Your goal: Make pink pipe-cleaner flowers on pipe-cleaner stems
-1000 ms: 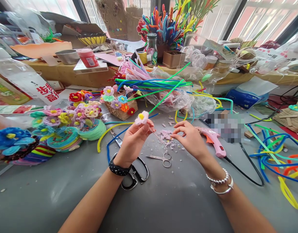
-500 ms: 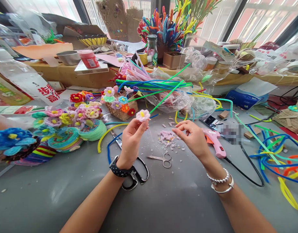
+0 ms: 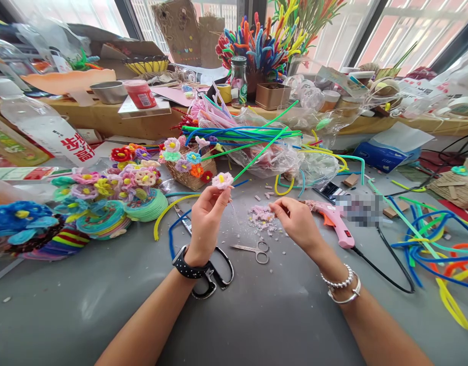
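Note:
Between the thumb and fingers of my left hand (image 3: 206,218) is a pale pink pipe-cleaner flower (image 3: 222,180) with a yellow centre, held upright. A thin, pale strand hangs beside the fingertips. My right hand (image 3: 297,219) is pinched closed, just right of a heap of lilac fluff clippings (image 3: 262,216); whatever it may hold is too small to make out. Small scissors (image 3: 254,250) lie below the heap. Larger black-handled scissors (image 3: 222,269) rest partly behind my left wrist. A pink glue gun (image 3: 336,223) lies just right of my right hand.
Pipe-cleaner flower pots (image 3: 142,203) crowd the left, near a plastic bottle (image 3: 47,127). A flower basket (image 3: 180,173) and bundled green and blue stems (image 3: 241,133) stand behind. Loose pipe cleaners (image 3: 428,244) tangle at right, beyond the glue gun's black cord (image 3: 382,274).
My right hand has moved slightly left and down towards the clippings, its fingers drawing together into a pinch. My left hand and the flower have barely shifted.

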A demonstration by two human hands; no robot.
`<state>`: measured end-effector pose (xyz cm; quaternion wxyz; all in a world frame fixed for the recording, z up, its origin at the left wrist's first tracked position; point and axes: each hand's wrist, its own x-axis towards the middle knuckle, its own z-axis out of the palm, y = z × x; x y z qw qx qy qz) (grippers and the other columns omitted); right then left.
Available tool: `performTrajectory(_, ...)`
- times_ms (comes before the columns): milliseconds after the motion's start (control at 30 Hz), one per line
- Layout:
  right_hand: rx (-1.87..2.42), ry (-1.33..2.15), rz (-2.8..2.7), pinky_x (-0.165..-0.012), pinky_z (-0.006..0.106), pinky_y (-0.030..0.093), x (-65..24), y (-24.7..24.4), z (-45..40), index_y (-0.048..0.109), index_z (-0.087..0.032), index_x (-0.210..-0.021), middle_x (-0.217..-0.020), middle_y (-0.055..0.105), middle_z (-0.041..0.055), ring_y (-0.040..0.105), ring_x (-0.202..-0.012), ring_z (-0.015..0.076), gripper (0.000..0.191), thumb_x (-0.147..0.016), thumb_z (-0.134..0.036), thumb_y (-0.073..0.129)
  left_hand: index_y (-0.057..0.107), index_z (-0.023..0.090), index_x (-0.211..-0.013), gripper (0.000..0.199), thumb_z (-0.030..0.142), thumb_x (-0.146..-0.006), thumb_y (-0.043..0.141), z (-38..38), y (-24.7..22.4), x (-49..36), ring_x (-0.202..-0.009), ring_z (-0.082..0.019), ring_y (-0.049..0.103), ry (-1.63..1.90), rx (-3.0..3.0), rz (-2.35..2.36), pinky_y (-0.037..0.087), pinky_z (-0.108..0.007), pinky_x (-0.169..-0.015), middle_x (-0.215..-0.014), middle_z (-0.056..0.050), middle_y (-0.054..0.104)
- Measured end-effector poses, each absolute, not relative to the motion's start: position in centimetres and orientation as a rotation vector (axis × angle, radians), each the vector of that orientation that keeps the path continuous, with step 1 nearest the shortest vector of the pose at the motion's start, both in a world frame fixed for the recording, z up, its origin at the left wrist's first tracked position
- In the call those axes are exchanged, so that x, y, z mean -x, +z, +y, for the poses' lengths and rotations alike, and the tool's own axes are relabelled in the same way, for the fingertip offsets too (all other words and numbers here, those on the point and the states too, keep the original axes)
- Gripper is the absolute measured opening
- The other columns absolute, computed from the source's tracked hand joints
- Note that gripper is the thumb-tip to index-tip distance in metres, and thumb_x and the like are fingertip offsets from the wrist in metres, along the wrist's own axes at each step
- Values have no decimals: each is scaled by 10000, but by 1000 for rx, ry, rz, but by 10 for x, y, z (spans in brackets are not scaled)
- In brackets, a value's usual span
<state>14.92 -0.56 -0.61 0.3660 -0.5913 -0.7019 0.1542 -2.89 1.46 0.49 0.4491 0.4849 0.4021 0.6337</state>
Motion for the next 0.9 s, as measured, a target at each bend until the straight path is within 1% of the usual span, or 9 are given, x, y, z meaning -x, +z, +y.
performTrajectory(133, 1520, 395, -1856, -546, 242, 344, -147, -5, -6, 502, -178, -567, -558, 543, 1, 485, -549, 126, 293, -834, -270, 423, 617, 203, -798, 113, 270, -709, 600, 14, 5, 29, -625, -50, 491, 1577, -1194, 993, 405, -157, -621, -717, 32, 570)
performTrajectory(367, 1503, 465, -1823, -544, 233, 365, -143, -3, -8, 575, -173, -662, -653, 604, 9, 507, -582, 127, 98, -739, -234, 573, 614, 198, -779, 106, 270, -702, 605, 13, 6, 27, -609, -48, 491, 1598, -1181, 1000, 409, -160, -610, -723, 30, 580)
performTrajectory(500, 1485, 438, -1842, -533, 239, 340, -144, -3, -9, 521, -172, -539, -537, 543, -3, 478, -528, 115, 339, -838, -301, 425, 612, 194, -772, 101, 272, -710, 595, 13, 7, 28, -614, -60, 489, 1589, -1195, 1006, 411, -171, -616, -731, 21, 581)
performTrajectory(567, 1492, 427, -1857, -515, 240, 328, -144, -3, -9, 509, -173, -517, -505, 512, -9, 454, -499, 111, 372, -843, -323, 411, 615, 194, -773, 101, 272, -713, 591, 13, 7, 28, -616, -64, 487, 1596, -1209, 1008, 412, -175, -619, -730, 18, 583)
performTrajectory(667, 1436, 398, -1863, -544, 239, 357, -144, -2, -8, 600, -173, -762, -735, 588, 23, 493, -604, 124, 138, -781, -289, 526, 622, 197, -784, 99, 263, -719, 587, 12, 5, 28, -636, -67, 492, 1601, -1253, 1013, 412, -178, -629, -769, 8, 597)
performTrajectory(700, 1404, 389, -1859, -577, 243, 373, -144, -1, -8, 604, -180, -825, -821, 589, 37, 510, -674, 134, 125, -771, -274, 543, 626, 200, -788, 99, 260, -720, 587, 12, 5, 29, -651, -70, 497, 1600, -1273, 1014, 413, -180, -635, -782, 5, 597)
performTrajectory(733, 1375, 385, -1854, -616, 252, 385, -144, -1, -8, 610, -184, -815, -858, 581, 44, 518, -732, 143, 118, -777, -268, 536, 631, 204, -792, 100, 258, -720, 586, 12, 4, 29, -670, -75, 503, 1600, -1293, 1012, 415, -183, -642, -796, 1, 595)
performTrajectory(833, 1327, 395, -1829, -701, 283, 397, -142, 0, -8, 597, -181, -637, -793, 564, 45, 523, -782, 156, 229, -814, -266, 479, 647, 214, -790, 102, 248, -709, 596, 10, 3, 28, -744, -105, 517, 1618, -1359, 975, 425, -213, -687, -827, -14, 575)
performTrajectory(900, 1316, 390, -1810, -698, 290, 406, -141, 0, -9, 600, -185, -733, -855, 559, 53, 520, -793, 160, 144, -806, -229, 483, 658, 220, -776, 96, 236, -696, 607, 9, 3, 28, -783, -129, 517, 1624, -1422, 916, 426, -248, -732, -835, -22, 556)
